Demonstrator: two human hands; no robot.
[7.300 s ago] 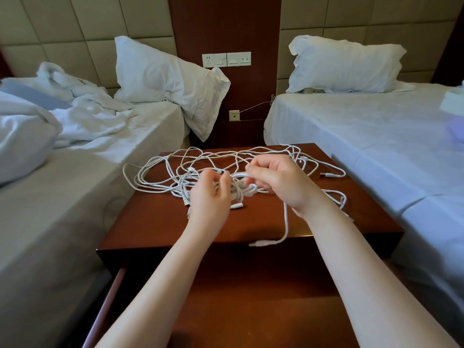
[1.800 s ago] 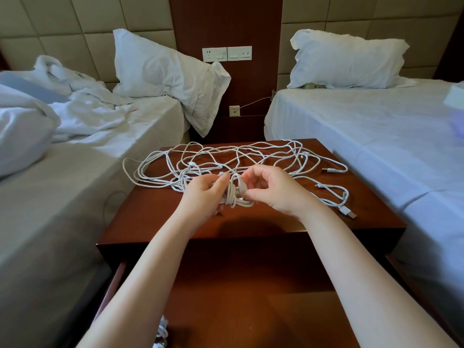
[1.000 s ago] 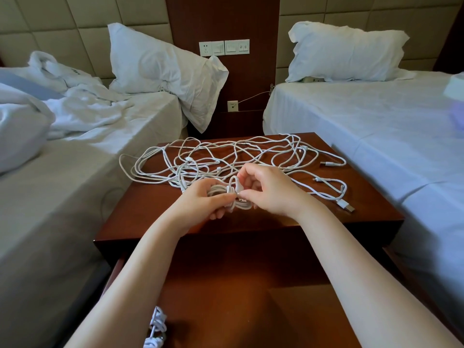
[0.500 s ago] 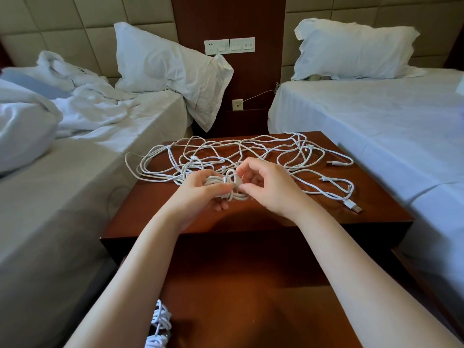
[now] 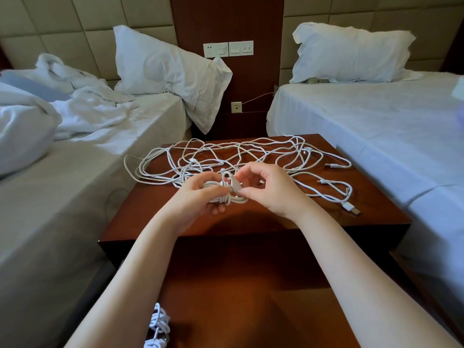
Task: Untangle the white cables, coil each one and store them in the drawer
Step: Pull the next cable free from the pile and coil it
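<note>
Cable sorting, head view: partly done.
Small coil (image 5: 227, 198) over near edge of nightstand (image 5: 140, 214): left hand (image 5: 198, 197) grips it, right hand (image 5: 271, 190) pinches its plug end. Finished coil (image 5: 157, 327) lies in open drawer (image 5: 251, 310), near left; tangle (image 5: 238, 154) on far tabletop remains.

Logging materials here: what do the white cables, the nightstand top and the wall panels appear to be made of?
White cables: matte plastic-looking jacket, bending in soft loops; one plug tip looks metallic. Nightstand top: reddish-brown wood or veneer, glossy, showing sheen. Wall panels: beige padded upholstery, possibly faux leather, judging by recessed seams.
</note>
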